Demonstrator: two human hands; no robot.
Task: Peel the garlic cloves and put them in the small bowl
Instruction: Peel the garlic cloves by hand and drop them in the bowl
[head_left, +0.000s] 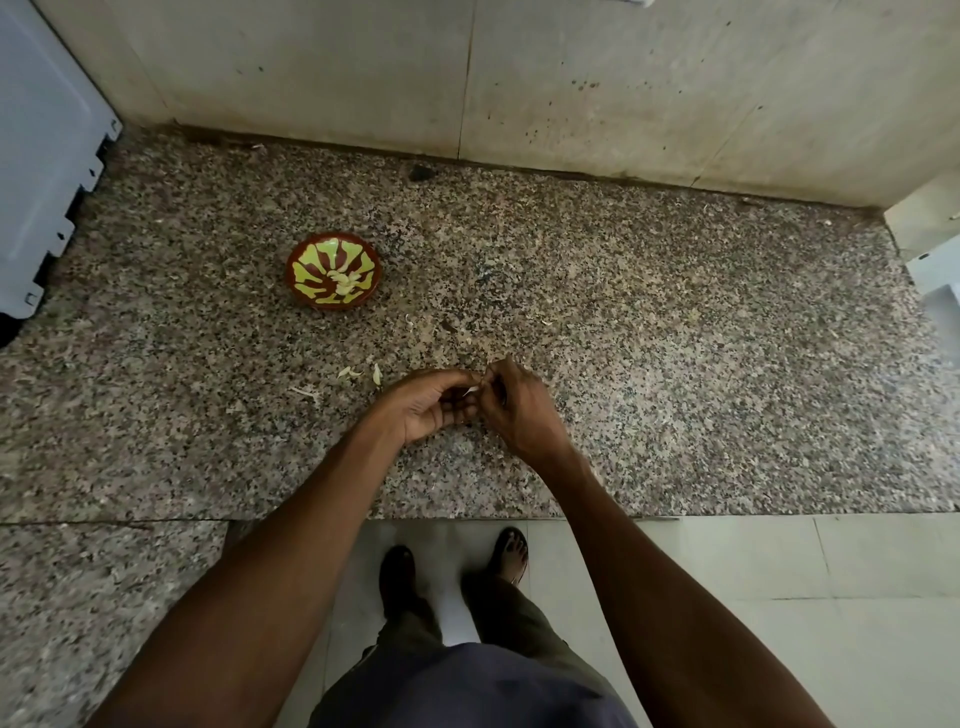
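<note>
1. The speckled granite worktop (675, 364) fills most of the view, backed by a pale wall (571, 78), with a grey-white appliance (41, 156) at its left end.
2. The left hand (431, 405) lies palm-up, low over the worktop, its fingers curled in toward the middle; the right hand (519, 405) meets it from the other side, knuckles up.
3. The small bowl (334, 270), red-brown with a yellow-green pattern, stands well apart from the hands, back and to the left. A few pale peeled cloves appear to lie at its centre, so part of the task looks done.
4. Scraps of garlic skin (358, 373) lie on the worktop just left of the hands.
5. The garlic clove (474, 389) is pinched between the fingertips of both hands; only a pale sliver shows. That sliver runs aslant, low on the left and rising to the right; which end is the tip I cannot tell.
6. Judging by this, the clove is mid-peel and must yet go in the bowl; how many cloves remain is not visible.
</note>
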